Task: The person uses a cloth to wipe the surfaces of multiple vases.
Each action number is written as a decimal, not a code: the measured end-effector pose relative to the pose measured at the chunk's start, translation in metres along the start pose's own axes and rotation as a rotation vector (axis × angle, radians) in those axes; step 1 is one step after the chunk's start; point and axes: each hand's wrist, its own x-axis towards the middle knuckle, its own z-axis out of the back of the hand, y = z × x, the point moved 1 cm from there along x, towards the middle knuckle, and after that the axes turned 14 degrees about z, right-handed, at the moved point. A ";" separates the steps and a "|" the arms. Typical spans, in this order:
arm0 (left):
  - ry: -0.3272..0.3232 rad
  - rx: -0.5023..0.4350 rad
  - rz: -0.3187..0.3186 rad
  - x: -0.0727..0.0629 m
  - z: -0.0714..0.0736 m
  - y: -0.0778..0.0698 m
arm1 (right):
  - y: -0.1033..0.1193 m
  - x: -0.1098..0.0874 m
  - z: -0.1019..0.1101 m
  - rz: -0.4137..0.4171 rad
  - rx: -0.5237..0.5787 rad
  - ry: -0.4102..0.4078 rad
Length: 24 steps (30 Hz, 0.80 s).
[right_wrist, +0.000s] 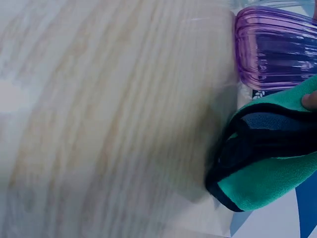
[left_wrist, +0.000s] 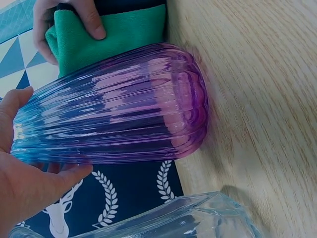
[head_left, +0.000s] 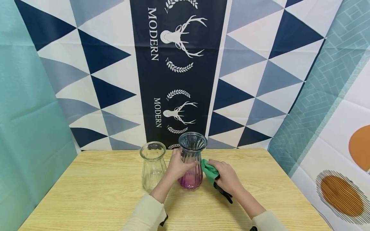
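Observation:
A ribbed glass vase [head_left: 190,179], blue-grey at the rim and fading to pink-purple at the base, stands upright on the wooden table. My left hand [head_left: 177,165] grips it from the left below the flared rim, thumb across the near side. On the vase's right side, my right hand [head_left: 226,176] holds a folded green cloth [head_left: 209,170] with black edging. In the left wrist view the cloth [left_wrist: 109,39] lies along the vase's side. The right wrist view shows the cloth's black-trimmed lower end [right_wrist: 277,183] hanging close to the purple base.
Just left of my left forearm, a clear glass vase [head_left: 151,173] stands upright, partly behind that arm. The wooden tabletop [head_left: 95,192] runs back to a patterned fabric backdrop [head_left: 112,80]. Teal fabric [head_left: 29,128] hangs at the left.

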 end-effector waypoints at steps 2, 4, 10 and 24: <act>0.004 -0.004 -0.001 0.000 0.000 0.000 | 0.000 0.002 0.000 -0.032 0.044 -0.027; 0.008 -0.006 -0.002 0.000 0.001 0.000 | 0.002 0.005 0.001 -0.083 0.136 -0.061; 0.020 -0.013 0.008 -0.002 0.001 -0.002 | 0.011 0.012 -0.001 -0.265 0.438 -0.137; 0.027 -0.013 0.015 0.000 0.002 -0.002 | 0.011 0.020 0.004 -0.307 0.380 -0.241</act>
